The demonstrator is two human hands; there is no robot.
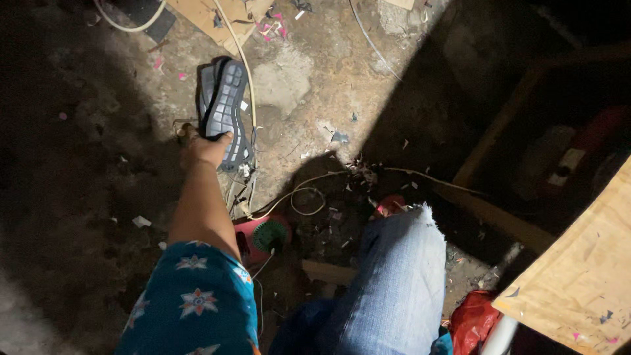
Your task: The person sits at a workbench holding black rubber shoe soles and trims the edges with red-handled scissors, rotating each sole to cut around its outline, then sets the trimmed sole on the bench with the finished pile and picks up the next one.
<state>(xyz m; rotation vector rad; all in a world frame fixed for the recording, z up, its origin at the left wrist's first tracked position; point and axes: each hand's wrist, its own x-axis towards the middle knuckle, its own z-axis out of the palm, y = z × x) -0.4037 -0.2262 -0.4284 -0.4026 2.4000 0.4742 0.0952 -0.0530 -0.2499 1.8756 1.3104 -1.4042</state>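
— Shoe sole (224,105): dark grey, ridged tread facing up, held out over the dirty concrete floor (315,85) at the upper left of the view. What has hold of it?

— The left hand (207,150). Its fingers are closed around the sole's near end, thumb side up, so the sole stands away from the hand and points toward the top of the view. The arm comes out of a blue patterned sleeve (194,299).

— And the right hand?

— Not in view at all. Only the left arm reaches forward.

— What lies near the sole?

— A pale cord (246,72) runs down just beside it and trails on along the floor toward a red round object with a green centre (266,235) below the forearm. Pieces of cardboard (210,16) lie at the top edge, with pink scraps scattered about.

— What is hard to make out?

— Much. The left and right sides are in deep shadow. At the right there is a wooden frame (499,125), and what sits inside it is too dark to tell. A knee in frayed blue jeans (394,276) covers the floor below centre. A plywood board (578,276) is cut off at the lower right corner, with something red and crumpled (470,319) just beside it. Whether the hand touches anything besides the sole, I cannot tell.
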